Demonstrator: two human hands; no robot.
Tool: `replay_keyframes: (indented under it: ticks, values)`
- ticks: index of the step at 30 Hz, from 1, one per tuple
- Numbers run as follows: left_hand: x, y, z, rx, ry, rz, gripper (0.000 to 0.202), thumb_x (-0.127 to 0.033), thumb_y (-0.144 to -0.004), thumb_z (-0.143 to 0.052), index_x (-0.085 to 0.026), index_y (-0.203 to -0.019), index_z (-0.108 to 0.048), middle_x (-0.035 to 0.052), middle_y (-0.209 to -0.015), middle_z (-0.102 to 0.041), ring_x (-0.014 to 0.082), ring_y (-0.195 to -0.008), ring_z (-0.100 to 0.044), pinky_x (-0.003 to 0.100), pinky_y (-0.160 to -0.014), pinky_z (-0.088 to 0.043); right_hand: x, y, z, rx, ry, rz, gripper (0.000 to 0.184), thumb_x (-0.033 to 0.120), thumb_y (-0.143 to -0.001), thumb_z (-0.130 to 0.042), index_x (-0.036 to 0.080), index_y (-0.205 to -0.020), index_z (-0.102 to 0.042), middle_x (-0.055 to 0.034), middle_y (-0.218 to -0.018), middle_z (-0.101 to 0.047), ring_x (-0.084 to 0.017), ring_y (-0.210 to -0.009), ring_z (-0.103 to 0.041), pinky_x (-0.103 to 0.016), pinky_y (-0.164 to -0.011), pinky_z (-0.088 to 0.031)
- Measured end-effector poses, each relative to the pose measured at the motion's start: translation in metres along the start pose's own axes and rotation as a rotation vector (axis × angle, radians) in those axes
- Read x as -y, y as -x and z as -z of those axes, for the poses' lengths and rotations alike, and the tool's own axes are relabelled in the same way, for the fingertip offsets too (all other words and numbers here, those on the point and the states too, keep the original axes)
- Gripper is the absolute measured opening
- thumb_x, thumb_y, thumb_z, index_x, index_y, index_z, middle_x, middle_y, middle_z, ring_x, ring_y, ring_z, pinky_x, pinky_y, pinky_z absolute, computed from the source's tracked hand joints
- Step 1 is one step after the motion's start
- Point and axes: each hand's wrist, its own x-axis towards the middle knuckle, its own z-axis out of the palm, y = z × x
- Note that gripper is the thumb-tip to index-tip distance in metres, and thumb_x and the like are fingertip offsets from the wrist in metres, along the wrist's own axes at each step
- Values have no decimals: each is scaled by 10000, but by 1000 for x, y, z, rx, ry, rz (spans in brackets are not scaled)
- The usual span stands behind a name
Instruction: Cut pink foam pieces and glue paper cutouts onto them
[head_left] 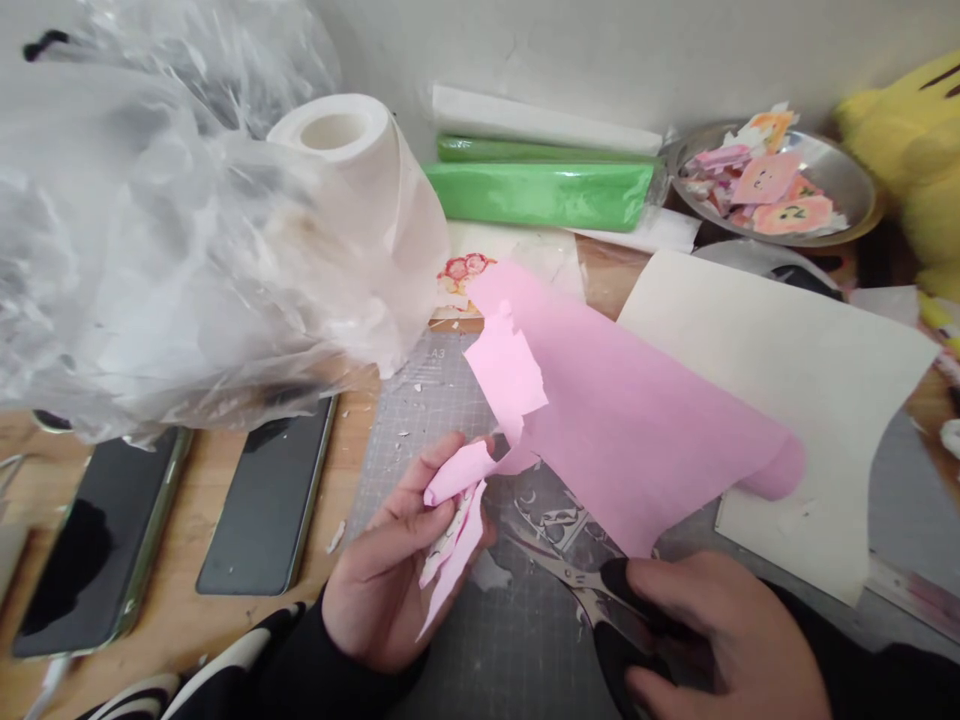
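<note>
Cutting appears partial: the left hand [409,555] pinches pink pieces [463,535]; the right hand [731,630] grips scissors [576,578]. The ragged-edged pink sheet [630,430], largely whole, overlies the cutting mat's [480,630] far edge.

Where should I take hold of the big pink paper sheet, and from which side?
Probably best by the curled end of the pink paper sheet, coming from the picture's right. There it rolls over, giving a rounded edge to pinch lightly; its other side is ragged near the left hand, and the scissors in the right hand sit close to its lower corner.
</note>
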Motion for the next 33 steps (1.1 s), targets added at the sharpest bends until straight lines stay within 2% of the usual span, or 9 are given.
replay_keyframes:
  ticks: [3, 8, 15, 23, 29, 33]
  values:
    - [0, 0, 0, 5, 5, -1, 384, -30, -623, -545, -228, -949, -592, 2, -941, -651, 76, -592, -592, 194, -622, -519, -2, 1, -5, -58, 144, 43, 141, 297, -515, -535, 185, -471, -462, 10, -456, -490, -117, -466, -427, -239, -477, -257]
    - [0, -1, -1, 10, 33, 5, 381, -13, -623, -536, -227, -933, -600, -6, -945, -652, 71, -592, -589, 198, -638, -518, -6, 2, -11, -121, 301, 138, 174, 347, -558, -516, 200, -491, -451, 28, -410, -445, -118, -409, -402, -244, -460, -209]
    - [0, -3, 2, 20, 25, 16, 374, -23, -646, -516, -228, -949, -593, -4, -970, -643, 68, -613, -597, 189, -648, -511, -8, 3, -12, -138, 370, 231, 192, 364, -621, -489, 205, -523, -447, 27, -419, -469, -131, -398, -442, -258, -458, -186]
    - [0, -2, 1, -36, 1, 8, 373, -20, -622, -524, -209, -938, -586, 7, -939, -641, 68, -588, -575, 199, -623, -510, -11, 4, -12, -111, 335, 200, 230, 372, -652, -475, 196, -511, -428, 22, -435, -463, -125, -420, -427, -251, -463, -197]
    - [-1, -2, -1, -26, -1, 15, 385, -16, -614, -531, -205, -945, -580, 4, -896, -649, 79, -594, -583, 197, -619, -511, -15, -4, -7, -25, 137, 130, 277, 368, -630, -476, 174, -446, -403, 27, -413, -392, -86, -409, -343, -226, -434, -207]
    - [0, -2, 0, -34, 17, 15, 386, -8, -612, -531, -205, -939, -583, -1, -954, -639, 66, -593, -579, 191, -638, -508, -23, -13, 9, 205, -39, 174, 265, 363, -611, -505, 166, -456, -417, 42, -425, -369, -67, -415, -331, -195, -396, -221]
